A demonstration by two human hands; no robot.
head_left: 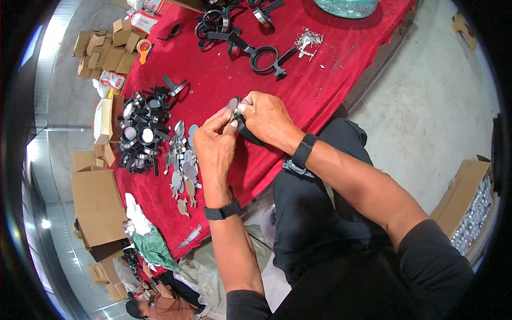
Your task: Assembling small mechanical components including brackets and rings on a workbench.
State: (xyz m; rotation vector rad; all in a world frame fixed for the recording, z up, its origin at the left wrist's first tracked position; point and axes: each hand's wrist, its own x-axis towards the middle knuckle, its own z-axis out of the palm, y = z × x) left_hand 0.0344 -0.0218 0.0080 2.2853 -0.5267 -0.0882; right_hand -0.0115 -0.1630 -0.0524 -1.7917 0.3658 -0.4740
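Note:
Above the red-covered table, my left hand (213, 146) and my right hand (268, 118) meet with fingers pinched together. Between their fingertips is a small round grey disc (233, 103) with a metal tab. A black part (248, 133), mostly covered by my right hand, sticks out below it; its full shape is hidden. Left of my left hand lies a loose pile of flat grey discs (188, 169). Beyond that is a heap of black ring-shaped parts with metal bands (143, 136). Farther off lie a larger black ring clamp (264, 58) and small silvery clips (308, 41).
Red cloth (213, 69) covers the table. More black rings (213, 24) and a clear greenish basin (346, 7) sit at its far side. Cardboard boxes (98, 205) stand at left; a box of shiny parts (472, 213) is at right. Another person (168, 306) sits at lower left.

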